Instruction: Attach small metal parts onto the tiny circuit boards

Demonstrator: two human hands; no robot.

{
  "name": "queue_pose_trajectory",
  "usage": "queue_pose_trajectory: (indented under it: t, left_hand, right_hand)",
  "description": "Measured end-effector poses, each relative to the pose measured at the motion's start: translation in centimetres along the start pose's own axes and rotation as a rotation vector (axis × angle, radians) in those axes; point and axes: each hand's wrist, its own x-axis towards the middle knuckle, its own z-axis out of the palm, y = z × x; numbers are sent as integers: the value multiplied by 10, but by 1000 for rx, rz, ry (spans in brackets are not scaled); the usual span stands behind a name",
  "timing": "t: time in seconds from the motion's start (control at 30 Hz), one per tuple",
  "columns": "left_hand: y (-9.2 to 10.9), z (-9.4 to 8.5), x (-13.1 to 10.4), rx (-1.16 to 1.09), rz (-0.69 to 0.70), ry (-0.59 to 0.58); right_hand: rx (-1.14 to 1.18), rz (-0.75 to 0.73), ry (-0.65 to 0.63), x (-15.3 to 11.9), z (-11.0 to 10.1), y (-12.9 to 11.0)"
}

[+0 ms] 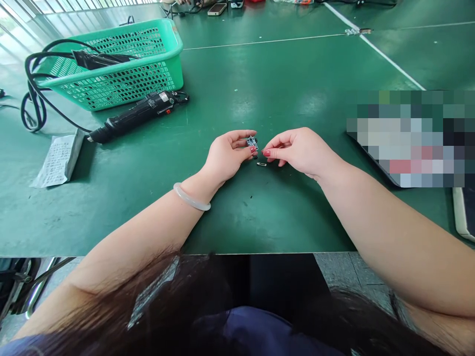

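in the head view, the left hand is closed in a pinch, its thumb and fingers gripping a small grey metal part with cut-outs in it. the part sits just above the worktop, roughly midway between the person's forearms. the right hand is just beside it, thumb and forefinger brought nearly together, the other fingers curled under; whether anything is held between those fingertips i cannot tell. a thin little piece lies on the green worktop just below the right fingertips, near the left thumb. a pale bracelet goes around the left wrist.

farther off to the left, a black cylindrical tool lies on its side in front of a green perforated basket. a black cord loops over and beside the basket's left end, and another dark object rests inside it. a packet covered in writing lies nearer the person than the basket. a phone lies toward the far edge. at the right, a blurred patch hides most of a flat dark-edged thing.
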Motion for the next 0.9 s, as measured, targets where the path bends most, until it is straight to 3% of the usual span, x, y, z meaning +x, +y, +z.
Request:
queue_pose_trajectory:
  t: [0.37, 0.9]
  left_hand:
    - [-2, -1, -1, 81, 48, -89]
    - [-1, 0, -2, 127, 113, -73]
  right_hand:
    - [68, -240, 129, 4, 2, 9]
    - [93, -335, 171, -3, 10, 4]
